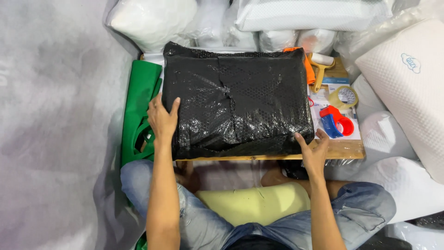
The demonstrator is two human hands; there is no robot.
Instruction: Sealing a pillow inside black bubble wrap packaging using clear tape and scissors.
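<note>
A large parcel wrapped in black bubble wrap [236,99] lies on a low wooden table [344,149] in front of me. My left hand [162,119] presses flat against the parcel's left edge, fingers spread. At the near right corner my right hand [313,149] holds the parcel, thumb on top. A seam of the wrap runs across the parcel's top.
A folded green bag [138,104] lies left of the table. On the table's right end sit a roll of clear tape [343,96], a red and blue tape dispenser [336,122] and a lint roller [320,65]. White wrapped pillows [407,78] are stacked behind and to the right.
</note>
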